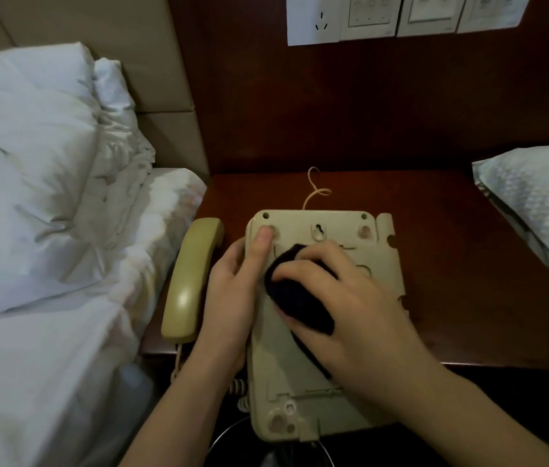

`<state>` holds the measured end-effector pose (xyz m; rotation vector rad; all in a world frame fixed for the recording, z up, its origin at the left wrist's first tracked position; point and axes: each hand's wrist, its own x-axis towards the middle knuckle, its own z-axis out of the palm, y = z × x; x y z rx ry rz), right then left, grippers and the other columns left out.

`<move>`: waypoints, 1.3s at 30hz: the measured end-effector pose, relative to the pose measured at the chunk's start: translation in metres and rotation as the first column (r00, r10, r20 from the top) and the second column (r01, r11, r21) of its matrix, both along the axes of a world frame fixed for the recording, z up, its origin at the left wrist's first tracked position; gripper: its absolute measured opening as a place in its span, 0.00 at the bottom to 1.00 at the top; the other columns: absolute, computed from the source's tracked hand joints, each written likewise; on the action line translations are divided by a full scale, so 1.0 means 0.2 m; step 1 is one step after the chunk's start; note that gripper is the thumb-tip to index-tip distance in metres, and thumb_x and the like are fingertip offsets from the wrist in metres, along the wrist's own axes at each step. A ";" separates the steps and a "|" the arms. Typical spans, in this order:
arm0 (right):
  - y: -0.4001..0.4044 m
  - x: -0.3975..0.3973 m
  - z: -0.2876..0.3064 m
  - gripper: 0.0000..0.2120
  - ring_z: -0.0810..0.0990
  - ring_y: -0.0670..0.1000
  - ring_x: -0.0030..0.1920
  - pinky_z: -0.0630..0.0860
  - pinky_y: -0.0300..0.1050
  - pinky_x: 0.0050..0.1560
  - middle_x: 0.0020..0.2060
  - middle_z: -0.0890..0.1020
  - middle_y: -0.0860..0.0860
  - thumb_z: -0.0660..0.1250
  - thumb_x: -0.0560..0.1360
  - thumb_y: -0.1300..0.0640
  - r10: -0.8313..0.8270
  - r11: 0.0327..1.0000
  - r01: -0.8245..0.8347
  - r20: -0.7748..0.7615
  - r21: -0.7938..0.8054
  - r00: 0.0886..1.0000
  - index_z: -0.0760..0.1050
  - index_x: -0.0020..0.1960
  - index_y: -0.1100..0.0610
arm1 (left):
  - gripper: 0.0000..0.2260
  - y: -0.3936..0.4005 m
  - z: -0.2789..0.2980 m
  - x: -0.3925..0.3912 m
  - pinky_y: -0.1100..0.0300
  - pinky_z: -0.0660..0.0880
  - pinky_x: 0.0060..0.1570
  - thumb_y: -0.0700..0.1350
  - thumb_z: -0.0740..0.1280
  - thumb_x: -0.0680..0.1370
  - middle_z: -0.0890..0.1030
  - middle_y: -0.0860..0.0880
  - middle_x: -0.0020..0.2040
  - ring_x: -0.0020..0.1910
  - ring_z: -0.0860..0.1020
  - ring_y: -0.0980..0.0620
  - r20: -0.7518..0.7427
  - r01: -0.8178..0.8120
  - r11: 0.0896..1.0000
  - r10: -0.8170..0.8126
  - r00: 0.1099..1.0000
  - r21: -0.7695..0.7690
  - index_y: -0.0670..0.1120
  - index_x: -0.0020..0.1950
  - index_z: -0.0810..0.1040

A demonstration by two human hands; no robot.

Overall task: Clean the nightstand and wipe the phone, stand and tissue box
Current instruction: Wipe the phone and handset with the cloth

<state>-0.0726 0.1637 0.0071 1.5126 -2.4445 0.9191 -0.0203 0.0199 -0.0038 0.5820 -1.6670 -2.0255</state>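
Observation:
The beige phone base (303,372) is turned upside down, its underside facing me, over the front of the dark wooden nightstand (451,264). My left hand (232,291) grips its left edge, thumb on top. My right hand (343,298) presses a dark cloth (295,298) onto the underside. The beige handset (192,278) lies on the nightstand left of the base, its coiled cord (237,389) hanging off the front edge. No stand or tissue box is in view.
A bed with white pillows (30,176) and sheets borders the nightstand on the left. Another pillow (542,203) overhangs its right side. A thin cord (315,190) runs behind the phone. Wall sockets and switches (401,15) sit above. A round bin rim (232,433) shows below.

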 end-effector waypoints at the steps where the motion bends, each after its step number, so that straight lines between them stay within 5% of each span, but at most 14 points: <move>1: -0.01 0.00 0.01 0.18 0.76 0.43 0.51 0.78 0.40 0.46 0.60 0.68 0.38 0.67 0.75 0.46 0.029 0.999 -0.028 -0.028 0.021 0.999 0.67 0.63 0.40 | 0.21 -0.01 0.00 0.01 0.55 0.83 0.51 0.59 0.67 0.75 0.87 0.45 0.52 0.52 0.86 0.47 -0.007 -0.002 1.000 0.002 1.000 -0.011 0.46 0.59 0.84; 5: 0.11 -0.05 0.05 0.16 0.78 0.42 0.49 0.82 0.43 0.42 0.57 0.70 0.34 0.65 0.72 0.44 -0.023 1.000 0.023 -0.013 0.018 1.000 0.69 0.59 0.38 | 0.22 -0.02 -0.01 0.01 0.59 0.83 0.45 0.60 0.67 0.73 0.88 0.46 0.50 0.48 0.87 0.47 0.002 0.001 0.999 -0.001 1.000 -0.032 0.46 0.58 0.83; 9: 0.06 -0.02 0.02 0.15 0.78 0.43 0.47 0.81 0.43 0.39 0.54 0.71 0.37 0.65 0.73 0.45 -0.074 0.997 0.074 -0.044 -0.015 0.996 0.71 0.59 0.41 | 0.21 0.00 -0.03 0.01 0.54 0.83 0.50 0.60 0.67 0.75 0.87 0.45 0.52 0.51 0.86 0.46 0.004 0.007 1.000 -0.007 1.000 -0.021 0.47 0.60 0.83; 15: 0.02 0.06 0.02 0.15 0.75 0.40 0.51 0.79 0.40 0.44 0.56 0.68 0.34 0.65 0.73 0.44 0.220 0.971 -0.224 0.048 0.089 0.974 0.69 0.59 0.37 | 0.22 -0.02 -0.02 0.01 0.55 0.82 0.55 0.59 0.66 0.77 0.88 0.46 0.53 0.52 0.86 0.49 -0.007 -0.023 0.999 0.023 1.000 -0.031 0.45 0.62 0.82; 21: -0.08 -0.04 0.08 0.17 0.74 0.40 0.51 0.78 0.35 0.45 0.59 0.70 0.39 0.70 0.74 0.50 -0.031 0.994 0.024 -0.065 -0.109 0.997 0.73 0.62 0.43 | 0.19 -0.03 -0.01 0.02 0.53 0.80 0.57 0.57 0.66 0.80 0.87 0.45 0.53 0.55 0.85 0.48 -0.031 -0.010 1.000 0.010 0.999 -0.016 0.45 0.61 0.83; 27: 0.03 0.12 0.03 0.17 0.76 0.39 0.48 0.78 0.33 0.39 0.58 0.70 0.35 0.65 0.72 0.45 0.161 0.982 -0.153 -0.073 0.113 0.984 0.69 0.60 0.38 | 0.17 -0.04 -0.02 0.02 0.51 0.83 0.56 0.54 0.65 0.82 0.87 0.44 0.54 0.54 0.86 0.46 -0.020 -0.006 0.999 0.007 1.000 0.037 0.44 0.63 0.82; 31: -0.07 0.03 0.09 0.17 0.75 0.41 0.49 0.77 0.36 0.42 0.56 0.73 0.39 0.69 0.74 0.51 -0.018 0.999 0.013 -0.095 -0.050 0.995 0.73 0.62 0.43 | 0.16 -0.03 -0.02 0.02 0.58 0.81 0.50 0.53 0.66 0.82 0.87 0.45 0.51 0.52 0.85 0.48 -0.038 0.007 1.000 -0.006 0.999 0.027 0.43 0.61 0.82; 36: -0.03 0.12 0.05 0.16 0.76 0.42 0.45 0.75 0.33 0.33 0.56 0.69 0.37 0.62 0.72 0.46 0.087 0.991 -0.076 -0.095 0.108 0.992 0.70 0.59 0.42 | 0.15 -0.04 -0.02 0.03 0.58 0.82 0.48 0.52 0.66 0.83 0.87 0.44 0.50 0.50 0.86 0.48 -0.057 -0.008 0.999 0.011 0.998 0.042 0.43 0.61 0.83; 39: -0.03 0.04 0.08 0.15 0.77 0.43 0.44 0.76 0.35 0.34 0.55 0.71 0.38 0.66 0.74 0.49 0.015 1.000 -0.012 -0.133 0.029 0.991 0.70 0.60 0.42 | 0.15 -0.03 -0.01 0.03 0.53 0.82 0.53 0.54 0.66 0.82 0.87 0.44 0.52 0.52 0.86 0.46 -0.061 0.013 1.000 -0.013 0.998 0.007 0.45 0.61 0.83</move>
